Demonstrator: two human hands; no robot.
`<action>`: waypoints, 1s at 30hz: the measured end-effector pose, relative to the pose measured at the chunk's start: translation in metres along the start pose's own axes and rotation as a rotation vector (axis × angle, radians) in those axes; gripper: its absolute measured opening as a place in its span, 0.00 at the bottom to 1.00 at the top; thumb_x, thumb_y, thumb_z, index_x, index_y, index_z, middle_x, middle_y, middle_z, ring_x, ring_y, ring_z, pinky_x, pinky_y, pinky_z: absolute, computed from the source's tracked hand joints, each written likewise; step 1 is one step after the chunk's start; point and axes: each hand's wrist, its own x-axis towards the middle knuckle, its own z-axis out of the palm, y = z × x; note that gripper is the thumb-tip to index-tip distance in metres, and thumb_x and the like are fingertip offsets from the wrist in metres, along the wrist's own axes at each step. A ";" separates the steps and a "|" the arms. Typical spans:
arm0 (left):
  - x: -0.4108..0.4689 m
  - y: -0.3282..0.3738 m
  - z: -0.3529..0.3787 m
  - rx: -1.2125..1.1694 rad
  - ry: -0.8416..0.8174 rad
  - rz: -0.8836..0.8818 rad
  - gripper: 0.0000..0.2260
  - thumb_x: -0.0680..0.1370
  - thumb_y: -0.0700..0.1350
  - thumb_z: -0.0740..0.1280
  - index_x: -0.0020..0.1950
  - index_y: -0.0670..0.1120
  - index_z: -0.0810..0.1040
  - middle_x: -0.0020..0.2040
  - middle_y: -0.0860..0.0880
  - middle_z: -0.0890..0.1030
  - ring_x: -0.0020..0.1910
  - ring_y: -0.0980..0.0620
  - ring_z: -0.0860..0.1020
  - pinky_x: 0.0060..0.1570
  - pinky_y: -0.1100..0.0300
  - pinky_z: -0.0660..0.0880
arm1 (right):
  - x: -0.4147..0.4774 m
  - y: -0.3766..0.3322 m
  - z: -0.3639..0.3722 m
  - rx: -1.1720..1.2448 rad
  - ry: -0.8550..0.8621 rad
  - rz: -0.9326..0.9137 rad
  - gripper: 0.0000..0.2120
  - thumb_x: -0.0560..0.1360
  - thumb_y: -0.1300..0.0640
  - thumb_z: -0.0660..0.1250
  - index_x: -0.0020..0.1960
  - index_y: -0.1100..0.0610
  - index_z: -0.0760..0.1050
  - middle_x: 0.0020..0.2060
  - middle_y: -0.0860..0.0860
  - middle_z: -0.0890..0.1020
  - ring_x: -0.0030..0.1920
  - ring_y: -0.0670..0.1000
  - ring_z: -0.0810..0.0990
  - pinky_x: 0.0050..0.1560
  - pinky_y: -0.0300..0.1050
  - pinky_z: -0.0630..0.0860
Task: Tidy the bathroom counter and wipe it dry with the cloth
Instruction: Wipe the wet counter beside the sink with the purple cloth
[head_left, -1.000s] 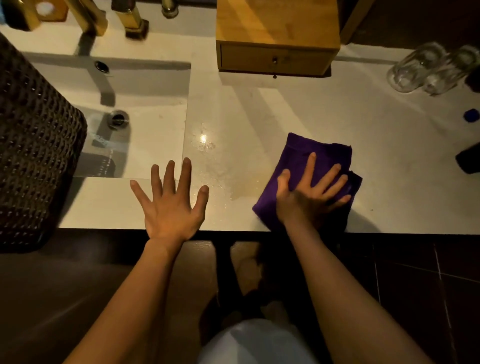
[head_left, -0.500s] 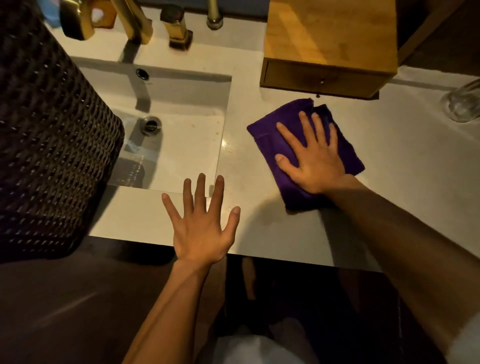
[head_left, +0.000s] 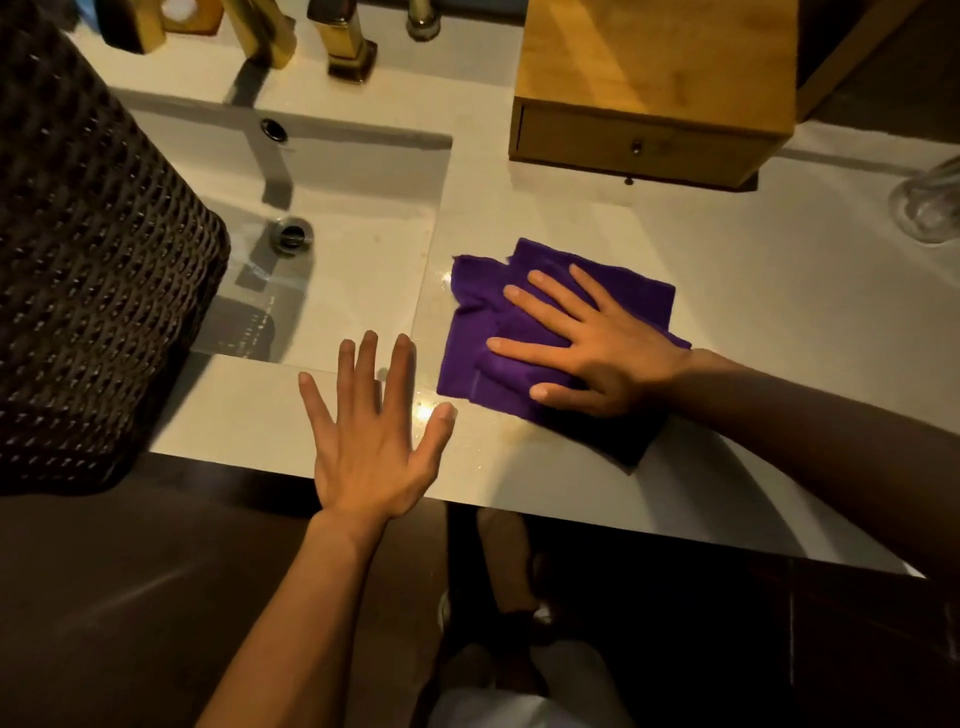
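A folded purple cloth (head_left: 483, 332) lies flat on the white counter (head_left: 753, 291), just right of the sink's edge. My right hand (head_left: 587, 343) presses down on the cloth with its fingers spread, pointing left. My left hand (head_left: 371, 441) hovers over the counter's front edge below the sink, palm down, fingers apart, holding nothing. Small water drops glint on the counter between the two hands.
A rectangular sink (head_left: 332, 223) with gold taps (head_left: 348, 47) sits at the back left. A dark woven basket (head_left: 88, 270) fills the left side. A wooden drawer box (head_left: 654, 88) stands behind the cloth. A clear glass (head_left: 930, 208) lies at the right edge.
My right hand has slid the cloth from the front edge up to the drawer box, then back down and left toward the sink. The left hand stayed near the front edge.
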 end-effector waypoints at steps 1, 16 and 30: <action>0.000 0.000 0.000 0.005 -0.003 -0.002 0.35 0.81 0.68 0.46 0.83 0.54 0.43 0.84 0.45 0.46 0.83 0.45 0.41 0.76 0.31 0.43 | -0.014 0.002 0.003 0.013 0.007 0.027 0.31 0.80 0.32 0.47 0.79 0.36 0.41 0.81 0.52 0.39 0.80 0.58 0.35 0.77 0.64 0.37; -0.002 0.005 -0.003 -0.034 0.028 0.004 0.34 0.81 0.68 0.47 0.83 0.54 0.45 0.84 0.45 0.49 0.83 0.46 0.43 0.76 0.31 0.41 | -0.042 0.044 0.012 0.228 0.192 0.892 0.31 0.78 0.30 0.44 0.78 0.35 0.43 0.81 0.56 0.43 0.79 0.63 0.40 0.75 0.69 0.40; -0.003 0.007 -0.005 -0.011 0.041 -0.004 0.38 0.77 0.73 0.40 0.83 0.55 0.43 0.84 0.46 0.48 0.83 0.47 0.43 0.77 0.32 0.42 | -0.054 -0.053 0.032 0.119 0.142 0.353 0.30 0.78 0.32 0.49 0.78 0.34 0.48 0.81 0.53 0.46 0.80 0.59 0.42 0.77 0.64 0.43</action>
